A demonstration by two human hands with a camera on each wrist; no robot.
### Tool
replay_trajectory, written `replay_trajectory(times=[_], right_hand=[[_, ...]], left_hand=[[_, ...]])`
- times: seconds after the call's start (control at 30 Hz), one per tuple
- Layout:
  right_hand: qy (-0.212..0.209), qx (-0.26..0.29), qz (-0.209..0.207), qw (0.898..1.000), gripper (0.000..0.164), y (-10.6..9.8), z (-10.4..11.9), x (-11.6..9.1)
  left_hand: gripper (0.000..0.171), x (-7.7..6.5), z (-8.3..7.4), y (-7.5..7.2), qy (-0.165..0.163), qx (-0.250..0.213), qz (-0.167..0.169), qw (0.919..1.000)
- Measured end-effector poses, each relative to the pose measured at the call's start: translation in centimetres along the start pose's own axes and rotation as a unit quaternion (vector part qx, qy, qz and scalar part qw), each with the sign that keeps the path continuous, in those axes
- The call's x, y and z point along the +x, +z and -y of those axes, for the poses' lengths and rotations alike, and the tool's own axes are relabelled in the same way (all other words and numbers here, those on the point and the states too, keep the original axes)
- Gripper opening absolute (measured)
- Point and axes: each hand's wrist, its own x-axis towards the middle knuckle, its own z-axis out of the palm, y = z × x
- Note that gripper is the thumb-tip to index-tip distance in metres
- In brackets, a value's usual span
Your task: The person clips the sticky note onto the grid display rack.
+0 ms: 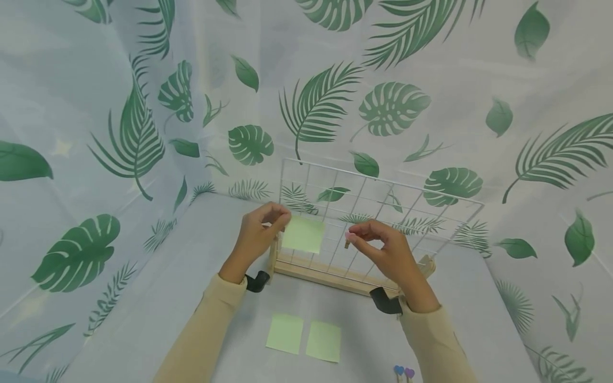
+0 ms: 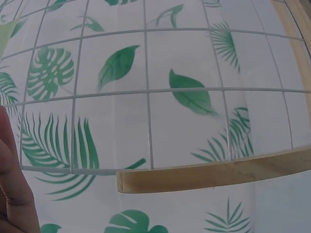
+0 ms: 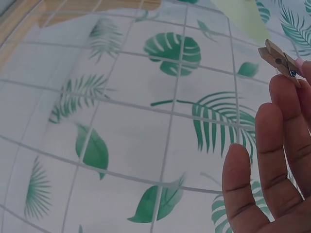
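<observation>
At the left end of the upright white wire grid [image 1: 364, 176], my left hand [image 1: 256, 234] pinches the upper left corner of a pale green paper square [image 1: 304, 234]. The square hangs in front of the wires, and only a sliver of it shows in the left wrist view. My right hand [image 1: 388, 250] pinches a small wooden clothespin [image 3: 279, 60] by its pink end, to the right of the paper. The clothespin's wooden tip points toward the paper square in the right wrist view, its jaws close together.
The grid stands on a wooden base [image 1: 321, 275]. Two more pale green paper squares [image 1: 284, 333] [image 1: 323, 341] lie on the white table before it. Blue and purple heart-topped clothespins [image 1: 399, 369] [image 1: 409, 373] lie at the front edge. A leaf-printed curtain [image 1: 325, 106] hangs behind.
</observation>
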Motion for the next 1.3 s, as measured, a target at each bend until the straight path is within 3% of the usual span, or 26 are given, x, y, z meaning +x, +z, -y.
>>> replay_trajectory(times=[0.27,0.67,1.3], right_hand=[[-0.018,-0.009,0.008,1.000,0.010,0.0,0.3,1.3],[-0.004,-0.036,0.012,0.999,0.005,-0.4,1.2,2.7],[0.004,-0.072,0.011,0.997,0.005,-0.3,1.9,4.1]], left_hand=[[0.013,0.9,-0.2,0.2,-0.013,-0.022,-0.001,0.9997],[0.013,2.1,-0.6,0.4,0.007,-0.041,-0.009,0.9991],[0.013,3.0,-0.9,0.5,0.002,-0.049,-0.007,0.9988]])
